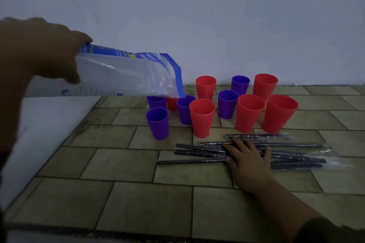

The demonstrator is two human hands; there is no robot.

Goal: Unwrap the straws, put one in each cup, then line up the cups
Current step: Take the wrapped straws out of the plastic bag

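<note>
The wrapped straws (187,161) lie 9-to-3 o'clock under the right hand (246,156), fingers spread flat on them; cups (202,117) stand at 12. The left hand (39,55) grips a bag (126,77) at 10 o'clock

The left hand (39,51), raised, grips a plastic bag (126,77), while the right hand (246,160) lies palm-down, fingers spread.
</note>
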